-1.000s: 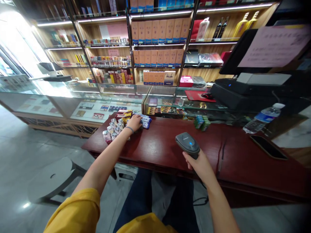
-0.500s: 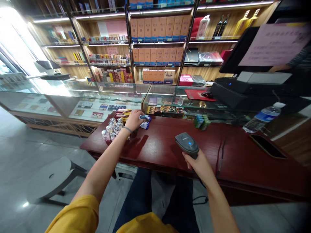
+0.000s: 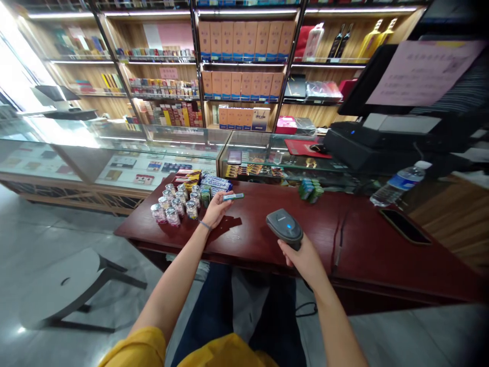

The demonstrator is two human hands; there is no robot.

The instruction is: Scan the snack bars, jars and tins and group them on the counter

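Note:
My left hand is closed on a slim green-and-white pack, perhaps of chewing gum, held level above the dark red table. My right hand grips the handle of a dark grey barcode scanner, its blue light lit and its head towards the left. Left of my left hand stand several small clear jars with silvery lids. Behind them lie yellow-and-brown packs and blue-and-white packs. A green pack stands between the jars and my left hand.
Green packs stand at the table's back. On the right are a water bottle, a phone and a black checkout machine. A glass display case borders the table behind. A grey stool stands at left.
My left hand has come away from the packs at the back, nearer to me, turning so the slim pack shows. My right hand still holds the scanner. The view has shifted slightly.

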